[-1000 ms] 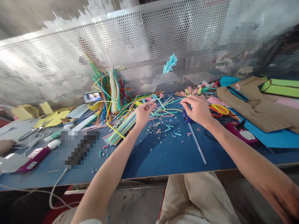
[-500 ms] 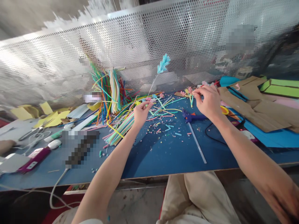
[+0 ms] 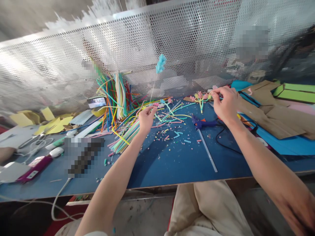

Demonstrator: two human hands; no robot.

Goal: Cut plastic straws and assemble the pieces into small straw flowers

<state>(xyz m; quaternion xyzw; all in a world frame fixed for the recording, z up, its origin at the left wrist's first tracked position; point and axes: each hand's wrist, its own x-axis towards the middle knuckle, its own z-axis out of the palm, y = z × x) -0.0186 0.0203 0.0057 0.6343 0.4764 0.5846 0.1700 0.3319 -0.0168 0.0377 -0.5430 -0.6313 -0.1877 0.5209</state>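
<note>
Evidently light and bendy, the thin stem (image 3: 152, 93) with its blue tuft (image 3: 160, 63) sits pinched low in the left hand (image 3: 145, 117), while the right hand (image 3: 225, 103) closes on a small flower piece (image 3: 213, 94).

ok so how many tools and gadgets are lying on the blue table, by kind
blue glue gun: 1
purple and white handheld devices: 2
small lit phone screen: 1
metal scissors: 1
Total: 5

The left hand pinches a thin wire stem topped by a light blue fringed piece; the right hand is at the small paper flowers.
</note>
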